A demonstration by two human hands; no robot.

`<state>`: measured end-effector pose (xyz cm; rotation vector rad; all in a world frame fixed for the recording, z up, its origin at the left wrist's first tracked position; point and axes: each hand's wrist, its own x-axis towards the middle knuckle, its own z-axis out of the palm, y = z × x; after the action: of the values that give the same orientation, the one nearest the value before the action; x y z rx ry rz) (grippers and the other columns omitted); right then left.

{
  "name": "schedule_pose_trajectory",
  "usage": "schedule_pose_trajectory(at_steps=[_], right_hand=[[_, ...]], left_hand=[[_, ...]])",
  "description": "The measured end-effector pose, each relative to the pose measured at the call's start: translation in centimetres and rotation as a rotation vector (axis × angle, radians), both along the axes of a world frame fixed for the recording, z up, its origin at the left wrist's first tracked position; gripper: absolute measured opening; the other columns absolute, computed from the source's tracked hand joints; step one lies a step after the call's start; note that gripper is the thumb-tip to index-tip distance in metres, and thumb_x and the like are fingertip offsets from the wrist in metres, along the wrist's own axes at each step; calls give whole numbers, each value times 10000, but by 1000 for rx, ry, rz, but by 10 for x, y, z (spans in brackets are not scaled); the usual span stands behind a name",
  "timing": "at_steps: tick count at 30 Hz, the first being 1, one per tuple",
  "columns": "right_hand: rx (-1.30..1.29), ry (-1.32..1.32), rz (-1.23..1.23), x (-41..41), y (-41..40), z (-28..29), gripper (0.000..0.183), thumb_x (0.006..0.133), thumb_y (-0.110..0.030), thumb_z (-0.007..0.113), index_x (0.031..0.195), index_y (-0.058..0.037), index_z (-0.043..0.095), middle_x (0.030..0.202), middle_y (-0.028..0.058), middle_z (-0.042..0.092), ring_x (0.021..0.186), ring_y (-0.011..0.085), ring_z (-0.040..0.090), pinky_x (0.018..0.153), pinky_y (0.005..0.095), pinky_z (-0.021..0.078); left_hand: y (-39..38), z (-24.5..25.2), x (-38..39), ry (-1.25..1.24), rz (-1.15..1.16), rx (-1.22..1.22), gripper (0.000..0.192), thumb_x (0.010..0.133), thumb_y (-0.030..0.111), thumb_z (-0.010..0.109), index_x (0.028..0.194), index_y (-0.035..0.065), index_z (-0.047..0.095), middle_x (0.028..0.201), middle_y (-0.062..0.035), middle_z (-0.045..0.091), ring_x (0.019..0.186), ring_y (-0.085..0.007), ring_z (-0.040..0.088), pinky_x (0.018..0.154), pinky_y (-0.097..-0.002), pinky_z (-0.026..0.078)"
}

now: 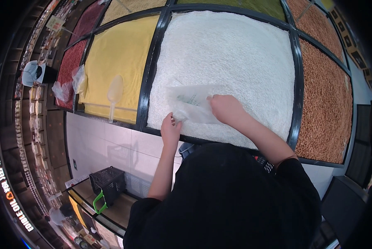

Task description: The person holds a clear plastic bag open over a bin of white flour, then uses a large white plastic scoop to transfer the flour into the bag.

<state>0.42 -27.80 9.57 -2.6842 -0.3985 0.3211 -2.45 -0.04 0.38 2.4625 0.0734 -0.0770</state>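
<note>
A translucent plastic bag (193, 101) with green print stretches between my two hands, over a black-framed bin of white rice-like grain (226, 53). My right hand (228, 108) pinches the bag's right side between thumb and fingers. At the bag's lower left corner, my left hand (171, 129) has its fingers curled around the crumpled plastic, close to the bin's front edge. The bag looks flat, and no grain can be made out inside it.
Left of the white grain is a bin of yellow grain (120, 53), holding a clear scoop (115, 88). Peanut-like brown kernels (324, 105) fill the right bin. Knotted plastic bags (79, 81) rest at the left. A dark shopping basket (108, 182) with a green handle stands behind. Another person (36, 73) is far left.
</note>
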Motion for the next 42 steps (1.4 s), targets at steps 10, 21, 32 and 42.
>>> schedule_pose_trajectory(at_steps=[10,21,32,42], right_hand=[[192,246,-5,14,-7,-50,279,854,-228,681,908,41,730,904,240,714,869,455,684,789,472,569],[771,875,-153,16,-17,-45,295,945,-263,699,850,16,687,636,66,619,520,135,572,489,307,452],[1043,829,-227,-43,-48,-39,216,999,-182,646,906,7,696,725,38,643,532,81,552,504,253,438],[1059,483,-619,-107,-148,25,359,996,-161,659,1302,27,672,765,15,659,540,53,544,486,218,436]], left_hand=[[4,-4,9,-186,-45,-99,160,907,75,730,1044,-8,742,1002,-173,750,829,-287,745,731,-347,589],[7,3,21,-346,-79,-64,163,894,63,713,1050,18,703,1112,-160,659,1032,-317,643,875,-388,532],[4,20,18,-373,9,-300,253,946,73,660,1183,-12,643,1185,-162,636,1086,-285,623,933,-377,516],[-20,52,16,-417,-42,-398,243,945,61,650,1173,-24,641,1154,-163,644,1070,-276,621,954,-373,487]])
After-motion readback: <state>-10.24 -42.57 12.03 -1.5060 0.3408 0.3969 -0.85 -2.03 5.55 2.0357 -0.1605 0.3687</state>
